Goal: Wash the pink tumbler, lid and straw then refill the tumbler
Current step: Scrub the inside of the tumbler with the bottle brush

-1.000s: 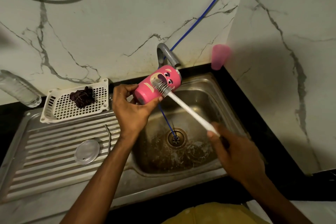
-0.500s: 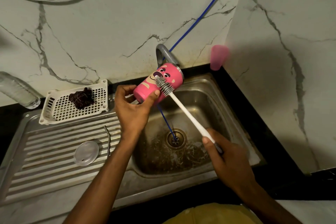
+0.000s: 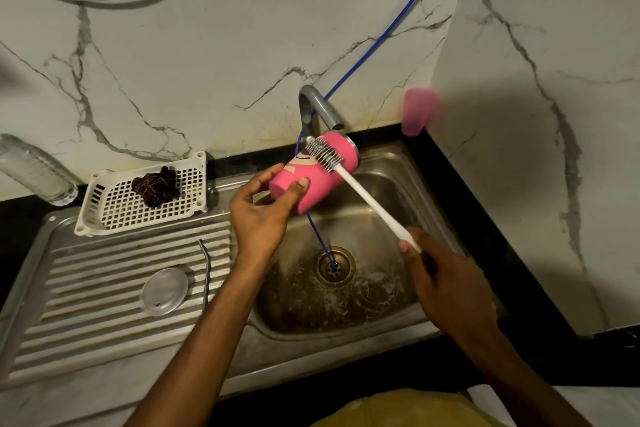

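The clear lid (image 3: 163,291) and the straw (image 3: 206,270) are lying on the drainboard (image 3: 86,329). The left hand (image 3: 258,215) is gripping the pink tumbler (image 3: 311,184) by its base, tilted over the sink (image 3: 398,177), while the right hand (image 3: 450,291) is clenching the brush (image 3: 367,199) handle, bristles lying against the tumbler's side.

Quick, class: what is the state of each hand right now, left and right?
Left hand: closed, gripping the pink tumbler near its base.
Right hand: closed, gripping the handle of the white bottle brush.
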A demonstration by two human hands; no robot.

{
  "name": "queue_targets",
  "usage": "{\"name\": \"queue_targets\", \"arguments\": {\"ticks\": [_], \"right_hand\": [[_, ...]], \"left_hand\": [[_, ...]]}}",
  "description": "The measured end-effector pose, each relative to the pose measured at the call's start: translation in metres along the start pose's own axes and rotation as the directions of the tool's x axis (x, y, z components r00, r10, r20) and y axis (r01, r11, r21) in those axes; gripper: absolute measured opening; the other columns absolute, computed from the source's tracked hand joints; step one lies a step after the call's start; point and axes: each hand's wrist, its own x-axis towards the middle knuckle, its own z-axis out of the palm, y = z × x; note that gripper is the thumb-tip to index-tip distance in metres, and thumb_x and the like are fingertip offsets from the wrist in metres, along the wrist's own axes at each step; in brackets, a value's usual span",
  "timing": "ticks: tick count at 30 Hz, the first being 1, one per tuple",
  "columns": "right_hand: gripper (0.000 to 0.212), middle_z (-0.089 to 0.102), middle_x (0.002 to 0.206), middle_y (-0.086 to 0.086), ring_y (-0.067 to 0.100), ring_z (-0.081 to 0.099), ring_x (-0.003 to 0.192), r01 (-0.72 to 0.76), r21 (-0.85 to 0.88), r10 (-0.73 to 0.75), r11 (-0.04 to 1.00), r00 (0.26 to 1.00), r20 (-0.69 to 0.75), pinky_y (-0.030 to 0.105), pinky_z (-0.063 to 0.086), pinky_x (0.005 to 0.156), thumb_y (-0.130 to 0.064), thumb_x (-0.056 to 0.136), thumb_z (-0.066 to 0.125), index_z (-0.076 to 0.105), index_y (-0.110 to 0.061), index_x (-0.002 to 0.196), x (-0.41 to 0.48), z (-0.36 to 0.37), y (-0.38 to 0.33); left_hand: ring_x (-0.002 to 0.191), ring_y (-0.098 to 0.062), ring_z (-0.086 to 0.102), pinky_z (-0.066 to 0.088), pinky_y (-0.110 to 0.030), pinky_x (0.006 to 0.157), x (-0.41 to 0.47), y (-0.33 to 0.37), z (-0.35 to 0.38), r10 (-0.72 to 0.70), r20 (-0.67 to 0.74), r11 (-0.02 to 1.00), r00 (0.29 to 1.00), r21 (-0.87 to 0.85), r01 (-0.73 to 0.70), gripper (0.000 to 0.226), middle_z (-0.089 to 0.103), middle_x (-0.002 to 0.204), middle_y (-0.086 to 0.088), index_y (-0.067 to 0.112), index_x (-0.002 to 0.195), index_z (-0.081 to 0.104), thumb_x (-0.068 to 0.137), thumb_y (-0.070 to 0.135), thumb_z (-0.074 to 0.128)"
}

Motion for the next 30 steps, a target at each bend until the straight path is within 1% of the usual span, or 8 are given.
{"name": "queue_targets", "arguments": {"ticks": [4, 7, 12, 16, 20, 24, 27, 30], "right_hand": [[0.038, 0.054, 0.053, -0.009, -0.002, 0.062, 0.062, -0.057, 0.038, 0.058, 0.998, 0.998, -0.025, 0.018, 0.04, 0.048, -0.054, 0.097, 0.044, 0.064, -0.036, 0.125, 0.002, -0.004, -0.001], [0.036, 0.059, 0.058, -0.011, 0.002, 0.061, 0.055, -0.033, 0.09, 0.034, 0.995, 0.999, -0.007, 0.021, 0.044, 0.048, -0.054, 0.098, 0.043, 0.063, -0.039, 0.123, -0.004, 0.002, -0.004], [0.032, 0.057, 0.067, -0.027, 0.004, 0.058, 0.054, 0.092, 0.061, -0.097, 0.994, 0.992, 0.075, 0.018, 0.043, 0.046, -0.054, 0.101, 0.042, 0.056, -0.039, 0.124, -0.02, 0.012, -0.011], [0.046, 0.056, 0.066, -0.031, 0.001, 0.059, 0.055, 0.121, 0.04, -0.126, 0.992, 0.981, 0.146, 0.019, 0.047, 0.049, -0.065, 0.099, 0.03, 0.056, -0.04, 0.127, -0.022, 0.012, -0.005], [0.05, 0.048, 0.053, -0.018, 0.006, 0.057, 0.051, 0.145, -0.007, -0.143, 0.989, 0.981, 0.133, 0.034, 0.053, 0.051, -0.069, 0.096, 0.026, 0.055, -0.043, 0.128, -0.02, 0.006, -0.003], [0.04, 0.051, 0.049, -0.015, 0.001, 0.06, 0.053, 0.114, -0.036, -0.113, 0.993, 0.993, 0.027, 0.011, 0.042, 0.042, -0.056, 0.098, 0.04, 0.063, -0.037, 0.125, -0.009, -0.005, -0.005], [0.037, 0.054, 0.051, -0.013, -0.006, 0.062, 0.064, 0.059, -0.035, -0.059, 0.998, 0.998, -0.003, 0.007, 0.034, 0.044, -0.052, 0.097, 0.046, 0.065, -0.036, 0.124, -0.002, -0.01, -0.006], [0.039, 0.055, 0.053, -0.012, -0.01, 0.062, 0.066, 0.004, 0.02, -0.004, 1.0, 1.0, -0.022, 0.008, 0.041, 0.045, -0.051, 0.097, 0.045, 0.066, -0.031, 0.122, 0.004, -0.011, -0.006]], "left_hand": [[0.107, -0.017, 0.07, 0.061, -0.042, 0.081, 0.0, 0.004, 0.002, -0.091, 0.022, 0.991, 0.996, -0.097, 0.093, 0.065, 0.071, 0.121, -0.004, 0.02, 0.113, 0.075, 0.053, 0.041, 0.089], [0.11, -0.024, 0.069, 0.061, -0.037, 0.073, -0.001, 0.008, 0.003, -0.224, 0.034, 0.948, 0.974, -0.224, 0.226, 0.048, 0.07, 0.122, -0.009, 0.019, 0.108, 0.074, 0.063, 0.031, 0.087], [0.092, -0.02, 0.072, 0.059, -0.03, 0.059, -0.003, 0.013, -0.001, -0.359, 0.063, 0.881, 0.931, -0.307, 0.361, 0.011, 0.075, 0.105, -0.007, 0.019, 0.099, 0.072, 0.088, 0.018, 0.074], [0.085, -0.019, 0.072, 0.062, -0.033, 0.059, -0.002, 0.014, -0.004, -0.368, 0.046, 0.872, 0.929, -0.329, 0.362, 0.007, 0.075, 0.099, -0.007, 0.018, 0.097, 0.071, 0.091, 0.014, 0.07], [0.08, -0.019, 0.073, 0.063, -0.037, 0.065, -0.002, 0.017, -0.003, -0.376, 0.043, 0.864, 0.926, -0.345, 0.367, 0.003, 0.077, 0.085, -0.003, 0.017, 0.091, 0.071, 0.09, 0.015, 0.071], [0.094, -0.025, 0.074, 0.062, -0.033, 0.061, -0.003, 0.018, -0.004, -0.334, 0.028, 0.896, 0.942, -0.3, 0.327, 0.018, 0.077, 0.101, -0.008, 0.015, 0.101, 0.073, 0.085, 0.021, 0.077], [0.096, -0.028, 0.073, 0.061, -0.031, 0.06, -0.003, 0.021, -0.002, -0.324, 0.017, 0.904, 0.946, -0.288, 0.315, 0.022, 0.077, 0.099, -0.008, 0.012, 0.105, 0.073, 0.084, 0.02, 0.078], [0.094, -0.027, 0.072, 0.06, -0.03, 0.059, -0.004, 0.023, -0.001, -0.306, 0.028, 0.916, 0.952, -0.264, 0.302, 0.023, 0.076, 0.097, -0.006, 0.012, 0.106, 0.073, 0.084, 0.019, 0.078]]}}
